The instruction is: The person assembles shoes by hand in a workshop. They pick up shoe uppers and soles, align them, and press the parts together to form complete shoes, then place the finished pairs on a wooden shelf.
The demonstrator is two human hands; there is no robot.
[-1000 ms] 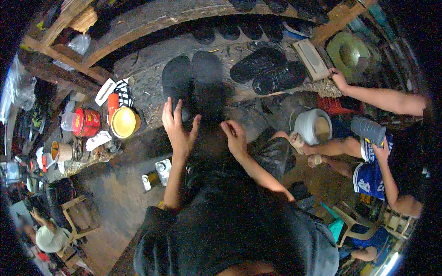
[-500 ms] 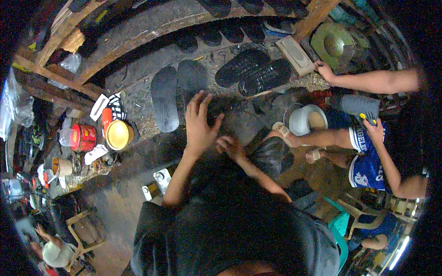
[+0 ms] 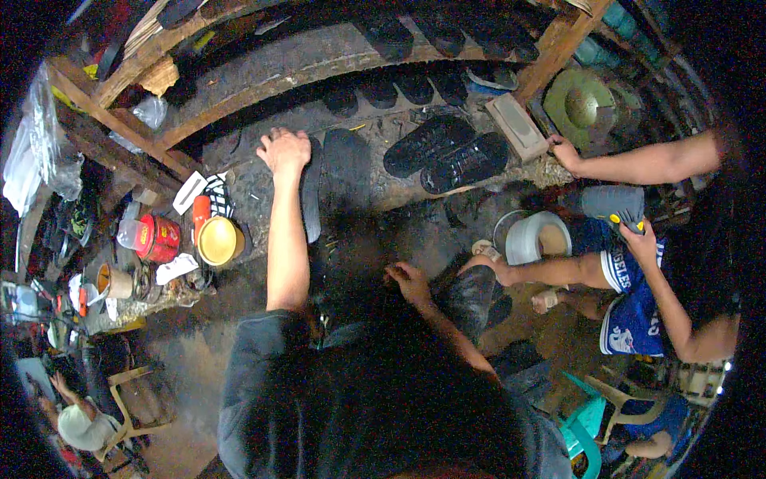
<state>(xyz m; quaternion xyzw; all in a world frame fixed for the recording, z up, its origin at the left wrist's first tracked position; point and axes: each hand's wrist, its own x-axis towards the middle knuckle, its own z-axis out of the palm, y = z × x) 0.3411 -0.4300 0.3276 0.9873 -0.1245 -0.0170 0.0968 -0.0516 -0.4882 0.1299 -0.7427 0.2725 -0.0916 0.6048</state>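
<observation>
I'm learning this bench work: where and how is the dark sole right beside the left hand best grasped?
Probably pinch the dark sole across its near end, coming from the person's side: it's long and narrow, with that end pointing toward the person near the bench's front edge.

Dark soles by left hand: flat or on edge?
Right sole: flat, broad face up on the bench. Left sole: cannot tell for sure; left forearm partly hides it.
</observation>
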